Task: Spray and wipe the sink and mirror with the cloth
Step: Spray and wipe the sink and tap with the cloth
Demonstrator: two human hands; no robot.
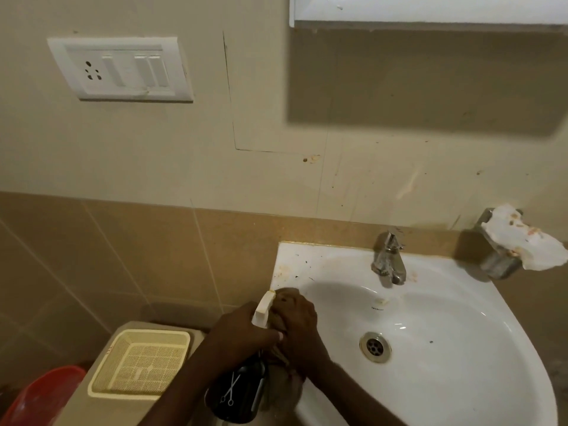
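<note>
Both hands meet over the left rim of the sink (461,379), and the coming move turns on how the bottle (236,392) points from there. Its dark body runs from the lower left up to the white nozzle (263,309), so its long axis slants up and toward the stained back-left corner of the sink, just beyond the nozzle tip. The left hand (242,333) is curled closed around the bottle's neck, thumb stretched toward the other hand; whether a finger rests on the trigger is hidden. The right hand (299,324) is closed on the brownish cloth (282,358), which bunches between the two hands and hangs down beside the bottle. The basin spreads to the right of the hands, with the drain (375,346) near the right wrist and the tap (388,259) further back, so the cloth hand is the nearer one for wiping. The mirror (430,9) shows only as a bottom edge high above, well apart from both hands. I judge the sink comes first: spray the spotted corner, then sweep the cloth rightward into the basin.
</note>
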